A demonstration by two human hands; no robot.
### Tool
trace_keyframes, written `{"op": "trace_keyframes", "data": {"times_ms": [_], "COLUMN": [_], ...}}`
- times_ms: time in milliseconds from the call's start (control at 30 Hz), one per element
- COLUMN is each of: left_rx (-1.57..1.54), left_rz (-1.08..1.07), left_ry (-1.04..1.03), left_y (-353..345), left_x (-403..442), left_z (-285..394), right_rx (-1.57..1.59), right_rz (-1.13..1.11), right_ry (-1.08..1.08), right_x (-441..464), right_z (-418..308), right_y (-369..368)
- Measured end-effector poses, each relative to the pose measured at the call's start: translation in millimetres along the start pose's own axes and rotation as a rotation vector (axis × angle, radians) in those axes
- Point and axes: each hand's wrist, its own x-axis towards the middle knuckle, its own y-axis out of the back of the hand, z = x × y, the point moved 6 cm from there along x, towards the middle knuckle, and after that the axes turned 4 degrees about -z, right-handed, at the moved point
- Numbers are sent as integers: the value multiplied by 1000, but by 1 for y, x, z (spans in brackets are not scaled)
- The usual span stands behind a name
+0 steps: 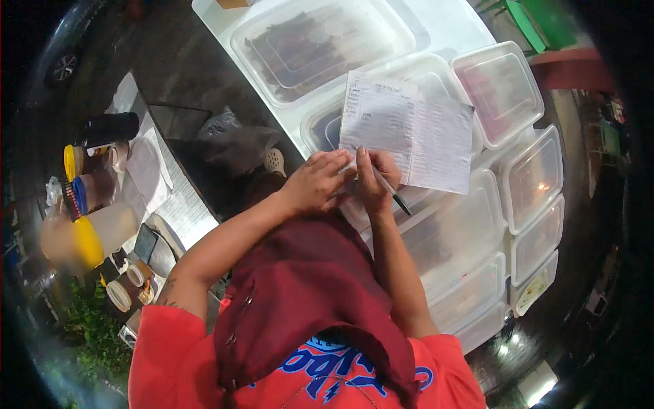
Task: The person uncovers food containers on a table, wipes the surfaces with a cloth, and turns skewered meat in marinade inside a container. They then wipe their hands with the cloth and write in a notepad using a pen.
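An open notebook with handwritten lines lies tilted on top of lidded plastic containers. At its lower left corner, my right hand is closed on a pen, whose dark end points down and to the right. My left hand is just beside it, near the notebook's lower left edge, with its fingers bent and pressed close together. Whether anything is under those fingers is hidden. Beneath the notebook, a container with dark contents shows partly.
A large clear container with dark strips stands at the back of the white table. More containers line the right side. At left, a second table holds a black flask, yellow-lidded jars, a phone and small tubs.
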Motion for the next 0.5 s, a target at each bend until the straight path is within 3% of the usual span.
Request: {"op": "trace_keyframes", "data": {"times_ms": [333, 500], "left_rx": [-36, -22], "left_rz": [148, 171], "left_ry": [24, 13], "left_y": [12, 11], "left_x": [-3, -1], "left_z": [-8, -10], "right_rx": [-218, -188], "right_rz": [-25, -23], "right_ry": [134, 95], "right_x": [-3, -2], "right_z": [11, 11], "right_y": [-17, -16]}}
